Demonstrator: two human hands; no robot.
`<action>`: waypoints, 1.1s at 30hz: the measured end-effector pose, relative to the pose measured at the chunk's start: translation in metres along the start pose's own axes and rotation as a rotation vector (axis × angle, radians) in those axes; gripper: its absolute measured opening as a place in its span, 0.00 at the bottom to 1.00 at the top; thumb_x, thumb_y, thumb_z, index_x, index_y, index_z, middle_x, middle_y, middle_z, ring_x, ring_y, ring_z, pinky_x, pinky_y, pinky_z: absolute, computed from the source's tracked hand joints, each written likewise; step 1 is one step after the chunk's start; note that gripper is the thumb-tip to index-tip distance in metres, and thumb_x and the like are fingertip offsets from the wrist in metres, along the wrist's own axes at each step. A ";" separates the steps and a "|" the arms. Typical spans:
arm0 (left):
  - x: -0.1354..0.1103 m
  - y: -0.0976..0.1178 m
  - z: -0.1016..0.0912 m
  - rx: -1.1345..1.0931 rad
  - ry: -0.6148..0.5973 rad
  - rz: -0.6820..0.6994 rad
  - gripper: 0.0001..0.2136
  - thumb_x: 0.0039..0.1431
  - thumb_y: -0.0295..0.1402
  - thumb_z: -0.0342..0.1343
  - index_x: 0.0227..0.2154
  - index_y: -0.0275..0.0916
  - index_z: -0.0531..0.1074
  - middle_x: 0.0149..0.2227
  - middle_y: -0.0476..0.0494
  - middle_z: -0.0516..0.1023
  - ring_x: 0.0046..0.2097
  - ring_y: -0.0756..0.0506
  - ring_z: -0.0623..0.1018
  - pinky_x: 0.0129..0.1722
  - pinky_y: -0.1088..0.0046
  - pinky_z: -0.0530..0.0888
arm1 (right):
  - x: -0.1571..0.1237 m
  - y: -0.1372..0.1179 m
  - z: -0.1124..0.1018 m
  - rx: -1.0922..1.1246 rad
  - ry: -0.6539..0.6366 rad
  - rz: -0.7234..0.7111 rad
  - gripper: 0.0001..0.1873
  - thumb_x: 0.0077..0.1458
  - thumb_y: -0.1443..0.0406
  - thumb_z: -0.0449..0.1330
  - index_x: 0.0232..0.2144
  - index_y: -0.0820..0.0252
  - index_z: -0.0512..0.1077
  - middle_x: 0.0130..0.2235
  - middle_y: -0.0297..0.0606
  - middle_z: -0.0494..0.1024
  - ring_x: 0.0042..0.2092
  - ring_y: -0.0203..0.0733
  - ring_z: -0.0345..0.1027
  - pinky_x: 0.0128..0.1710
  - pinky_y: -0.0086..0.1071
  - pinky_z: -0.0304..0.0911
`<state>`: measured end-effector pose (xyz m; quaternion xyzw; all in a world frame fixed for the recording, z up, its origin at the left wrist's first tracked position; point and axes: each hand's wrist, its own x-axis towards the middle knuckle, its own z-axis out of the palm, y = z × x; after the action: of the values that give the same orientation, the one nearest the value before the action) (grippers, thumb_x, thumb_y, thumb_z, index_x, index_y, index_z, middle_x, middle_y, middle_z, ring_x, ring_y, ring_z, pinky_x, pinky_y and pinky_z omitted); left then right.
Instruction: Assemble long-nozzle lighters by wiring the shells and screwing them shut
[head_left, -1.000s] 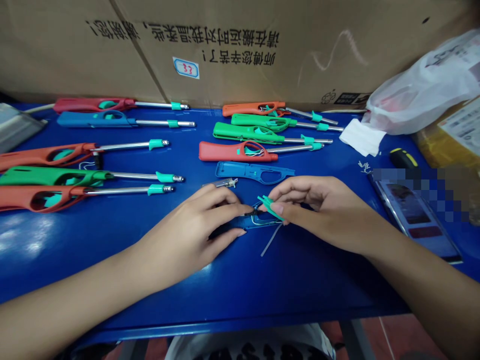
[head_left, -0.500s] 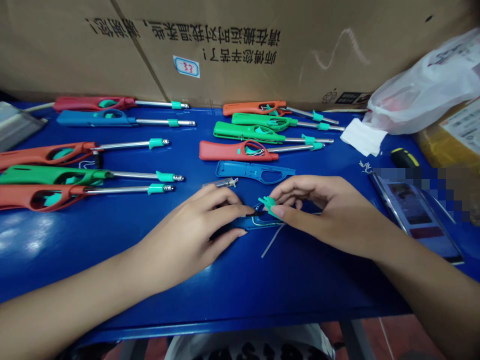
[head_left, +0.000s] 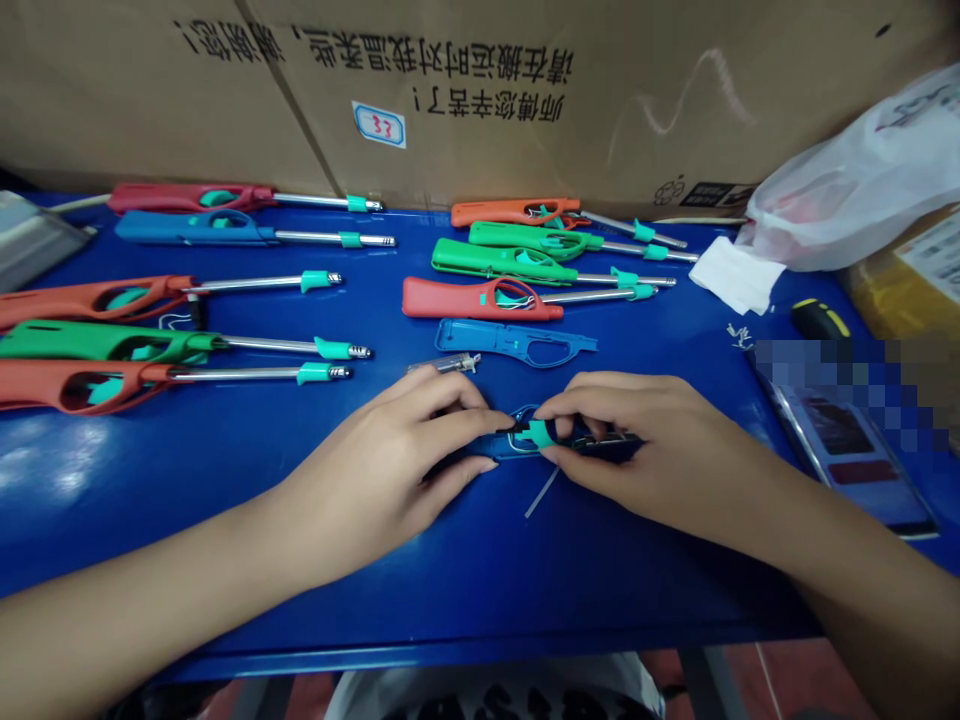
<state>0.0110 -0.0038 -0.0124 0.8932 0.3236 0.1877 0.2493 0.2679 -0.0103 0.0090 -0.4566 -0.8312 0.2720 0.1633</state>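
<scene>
An opened half of a blue lighter handle (head_left: pixel 502 447) lies on the table, with thin wires inside. My left hand (head_left: pixel 405 455) grips its left end, index fingertip on a small black piece and thumb at the near edge. My right hand (head_left: pixel 645 425) pinches a turquoise trigger (head_left: pixel 538 433) between thumb and fingers, right over the handle's loop opening. My right fingers partly hide the loop and the metal rod. A thin clear strip (head_left: pixel 541 492) sticks out toward me. Just beyond are the other blue handle half (head_left: pixel 517 343) and a small clear tank (head_left: pixel 454 364).
Long-nosed lighters, such as a red one (head_left: pixel 480 299) and a green one (head_left: pixel 112 343), lie in two groups. A cardboard box (head_left: pixel 480 150) stands behind. On the right are a phone (head_left: pixel 855 455), a yellow-black tool (head_left: pixel 821 318), white paper (head_left: pixel 735 275) and a plastic bag (head_left: pixel 855 180).
My right hand has brought the turquoise trigger down and turned it against the blue handle half. My left hand keeps its hold. The view has shifted slightly.
</scene>
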 end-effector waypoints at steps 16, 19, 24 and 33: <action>0.000 0.001 0.001 -0.003 0.012 0.006 0.14 0.70 0.29 0.56 0.55 0.38 0.75 0.46 0.39 0.75 0.48 0.42 0.75 0.54 0.58 0.73 | -0.002 0.001 0.001 -0.137 -0.068 0.037 0.04 0.64 0.63 0.62 0.37 0.55 0.77 0.37 0.35 0.75 0.40 0.40 0.71 0.38 0.33 0.62; -0.001 0.000 0.001 -0.001 0.016 0.008 0.14 0.70 0.29 0.56 0.55 0.40 0.75 0.46 0.40 0.75 0.49 0.41 0.74 0.53 0.59 0.73 | -0.004 0.000 0.000 -0.159 -0.112 -0.035 0.07 0.66 0.66 0.59 0.40 0.55 0.79 0.39 0.36 0.76 0.40 0.40 0.70 0.39 0.34 0.63; 0.000 0.000 0.001 0.000 0.016 0.007 0.13 0.70 0.29 0.56 0.54 0.37 0.75 0.45 0.39 0.75 0.48 0.41 0.74 0.53 0.58 0.73 | -0.004 0.002 -0.002 -0.286 -0.101 -0.175 0.12 0.69 0.67 0.55 0.41 0.57 0.79 0.40 0.39 0.77 0.40 0.41 0.68 0.40 0.37 0.61; 0.002 0.001 0.000 -0.015 0.017 0.001 0.13 0.69 0.28 0.56 0.54 0.37 0.76 0.45 0.40 0.75 0.48 0.42 0.75 0.53 0.60 0.72 | -0.005 0.001 -0.001 -0.507 -0.086 -0.348 0.10 0.64 0.73 0.56 0.36 0.61 0.78 0.34 0.38 0.72 0.36 0.45 0.61 0.35 0.39 0.54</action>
<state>0.0127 -0.0035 -0.0115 0.8898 0.3240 0.1978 0.2533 0.2720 -0.0134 0.0092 -0.3214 -0.9445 0.0429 0.0528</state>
